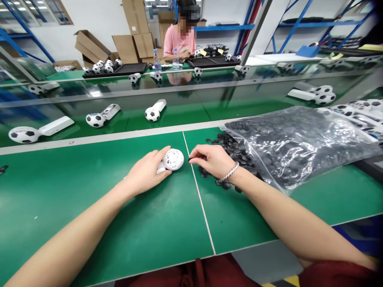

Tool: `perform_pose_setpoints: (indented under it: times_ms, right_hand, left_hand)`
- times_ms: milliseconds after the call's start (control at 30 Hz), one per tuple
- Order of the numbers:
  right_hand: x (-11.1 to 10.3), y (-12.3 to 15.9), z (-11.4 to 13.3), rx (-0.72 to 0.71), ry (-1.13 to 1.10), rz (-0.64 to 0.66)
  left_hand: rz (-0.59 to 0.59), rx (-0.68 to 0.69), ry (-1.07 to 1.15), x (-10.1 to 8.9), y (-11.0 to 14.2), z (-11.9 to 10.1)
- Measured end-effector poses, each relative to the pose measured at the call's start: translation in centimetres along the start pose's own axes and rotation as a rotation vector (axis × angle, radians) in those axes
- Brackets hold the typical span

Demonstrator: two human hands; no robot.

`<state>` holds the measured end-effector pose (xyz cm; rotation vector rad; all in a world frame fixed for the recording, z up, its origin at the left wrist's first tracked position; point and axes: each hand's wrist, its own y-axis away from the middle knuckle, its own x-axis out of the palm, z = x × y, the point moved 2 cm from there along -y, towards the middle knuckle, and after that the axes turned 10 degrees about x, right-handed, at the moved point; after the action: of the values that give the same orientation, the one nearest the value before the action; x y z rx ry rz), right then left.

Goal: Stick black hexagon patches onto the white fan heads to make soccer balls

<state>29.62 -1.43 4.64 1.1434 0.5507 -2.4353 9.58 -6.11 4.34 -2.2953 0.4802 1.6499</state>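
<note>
The left hand (146,173) is curling around with fingers forward, while the right hand (214,159), just beside it, is pinching thumb and forefinger together.

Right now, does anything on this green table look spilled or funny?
Yes. Loose black pieces lie heaped on the green mat outside the clear plastic bag, by the right hand. The white ball by the left hand has holes and no black patches, unlike the soccer balls beyond.

Green-topped workbench (60,223) running before me, glass panel (191,85) behind it, second green bench (68,75) beyond. Blue steel shelving (295,24) at right. Opened cardboard cartons (89,46) piled against white wall (98,16). Window (38,10) upper left, strip lights showing through it.
</note>
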Motion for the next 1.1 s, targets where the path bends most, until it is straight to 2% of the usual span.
perform_pose_setpoints:
  times_ms: [167,333,467,567,733,933,1000,1100]
  right_hand:
    - [1.7,0.8,1.3,-0.309,-0.037,0.032]
    - [3.1,0.6,1.7,-0.398,-0.039,-0.008]
    - [3.5,0.3,1.7,-0.352,-0.073,-0.071]
    - [3.6,0.1,1.4,-0.243,-0.132,-0.12]
    - [4.4,0.0,0.7,-0.044,-0.3,0.049]
    - [4.1,-0.6,0.6,-0.004,-0.332,0.07]
    - [3.4,-1.0,0.0,0.031,-0.31,0.053]
    - [2.1,-1.5,-1.3,0.097,-0.112,-0.033]
  left_hand:
    - [-0.034,0.004,0.047,0.3,0.2,-0.1]
    - [-0.045,-0.003,0.114,0.5,0.0,-0.2]
    - [-0.067,-0.004,0.121,0.5,-0.1,-0.4]
    - [-0.076,0.017,0.123,0.5,-0.1,-0.4]
    - [-0.089,0.032,0.105,0.5,-0.1,-0.5]
    - [-0.1,0.025,0.098,0.6,-0.1,-0.6]
    - [-0.093,0.015,0.116,0.6,-0.1,-0.5]
    - [-0.081,0.004,0.1,0.5,-0.1,-0.3]
